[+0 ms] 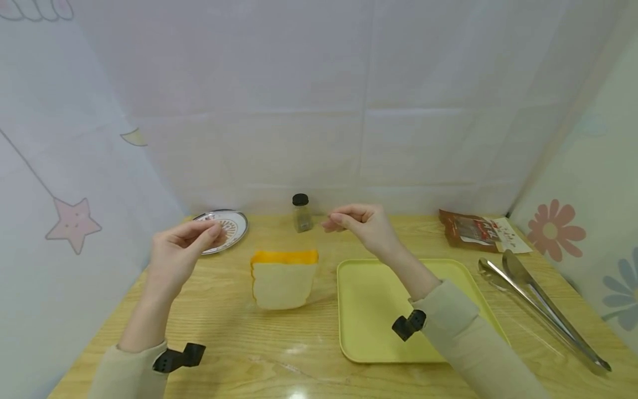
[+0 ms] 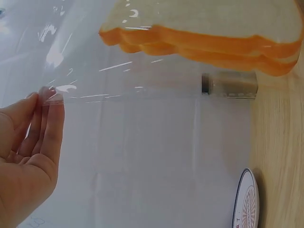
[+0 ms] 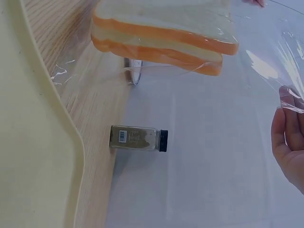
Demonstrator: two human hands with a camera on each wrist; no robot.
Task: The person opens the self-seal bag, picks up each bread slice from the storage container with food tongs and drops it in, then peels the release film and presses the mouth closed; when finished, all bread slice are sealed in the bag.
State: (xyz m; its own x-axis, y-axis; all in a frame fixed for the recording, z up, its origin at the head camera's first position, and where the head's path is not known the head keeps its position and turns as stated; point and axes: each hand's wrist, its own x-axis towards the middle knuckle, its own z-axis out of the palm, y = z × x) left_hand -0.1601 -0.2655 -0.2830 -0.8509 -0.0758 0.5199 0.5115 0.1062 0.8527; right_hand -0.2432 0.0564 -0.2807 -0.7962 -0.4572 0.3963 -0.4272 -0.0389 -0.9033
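Note:
Two slices of bread [image 1: 284,285] with orange crusts hang inside a clear plastic bag [image 2: 128,71], above the table. My left hand [image 1: 176,249] pinches one edge of the bag between thumb and fingers. The right hand [image 1: 366,228] pinches the opposite edge, as the right wrist view shows with the stretched film [image 3: 263,66]. In the head view the film is nearly invisible between the hands. Both wrist views show the slices lying against each other, crusts toward the wall.
A yellow tray [image 1: 369,338] lies under my right forearm. Behind stand a black-capped spice jar [image 1: 302,215] and a patterned plate [image 1: 238,226]. Metal tongs [image 1: 543,307] and a brown food packet [image 1: 473,231] lie at the right. A pale curtain [image 1: 279,138] closes off the back.

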